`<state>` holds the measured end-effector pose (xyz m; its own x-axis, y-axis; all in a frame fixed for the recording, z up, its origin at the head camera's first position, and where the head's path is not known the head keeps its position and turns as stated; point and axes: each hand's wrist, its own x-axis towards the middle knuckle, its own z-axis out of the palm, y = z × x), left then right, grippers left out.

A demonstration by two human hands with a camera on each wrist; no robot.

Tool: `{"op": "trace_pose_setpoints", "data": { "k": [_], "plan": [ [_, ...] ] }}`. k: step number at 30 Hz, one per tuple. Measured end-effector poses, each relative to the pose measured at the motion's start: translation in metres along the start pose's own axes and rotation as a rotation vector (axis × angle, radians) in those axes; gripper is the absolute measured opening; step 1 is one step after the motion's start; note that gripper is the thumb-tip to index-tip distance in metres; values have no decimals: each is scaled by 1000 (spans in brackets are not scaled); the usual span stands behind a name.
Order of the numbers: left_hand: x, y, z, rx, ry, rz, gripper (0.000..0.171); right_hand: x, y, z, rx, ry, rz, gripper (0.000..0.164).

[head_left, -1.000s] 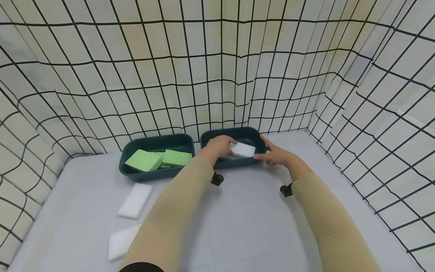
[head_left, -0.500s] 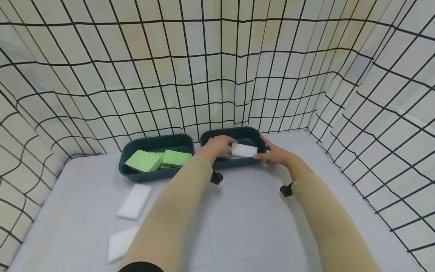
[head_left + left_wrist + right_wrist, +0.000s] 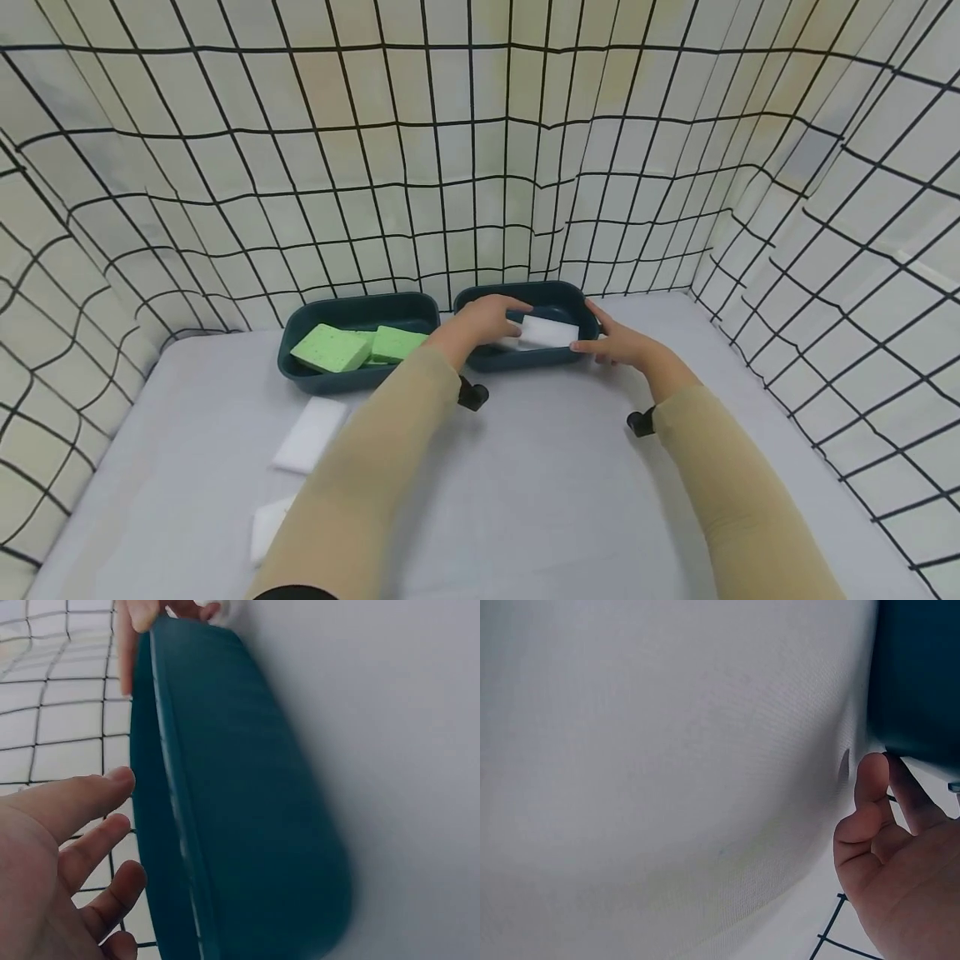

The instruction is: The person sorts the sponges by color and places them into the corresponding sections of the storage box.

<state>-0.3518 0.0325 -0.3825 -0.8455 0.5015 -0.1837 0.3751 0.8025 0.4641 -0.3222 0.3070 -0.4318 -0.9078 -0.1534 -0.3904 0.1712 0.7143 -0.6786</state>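
Observation:
My left hand (image 3: 482,323) hovers over the left part of the right-hand dark teal tray (image 3: 525,360). Its fingers are spread and relaxed, with nothing between them in the left wrist view. A white sponge (image 3: 550,332) lies inside that tray, just right of the left fingertips; another bit of white shows below the hand, partly hidden. At the tray's right end, my right hand (image 3: 621,343) holds the rim, thumb in front and fingers toward the back. In the right wrist view, curled fingers touch the teal tray wall (image 3: 919,682).
A second teal tray (image 3: 330,383) with several green sponges (image 3: 330,348) stands at the left. Two white sponges, one farther away (image 3: 311,435) and one nearer (image 3: 268,527), lie on the white-covered table (image 3: 555,483). Black netting (image 3: 480,175) encloses the back and sides.
The left fingers have come off the white sponge, which has slid slightly right in the tray. My right hand stays at the tray's end. The head view has turned slightly left.

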Motion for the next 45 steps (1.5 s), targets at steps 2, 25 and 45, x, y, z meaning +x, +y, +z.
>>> {"op": "trace_pose_setpoints", "data": {
  "k": [2,25,45],
  "plan": [
    [-6,2,-2,-22,9,16,51,0,1,-1,5,3,6,112],
    [-87,-24,-24,-4,87,21,53,-3,2,-1,-22,-14,-9,116],
    [-207,-108,-39,-24,124,19,52,-11,-6,4,-29,-14,-37,109]
  ]
}}
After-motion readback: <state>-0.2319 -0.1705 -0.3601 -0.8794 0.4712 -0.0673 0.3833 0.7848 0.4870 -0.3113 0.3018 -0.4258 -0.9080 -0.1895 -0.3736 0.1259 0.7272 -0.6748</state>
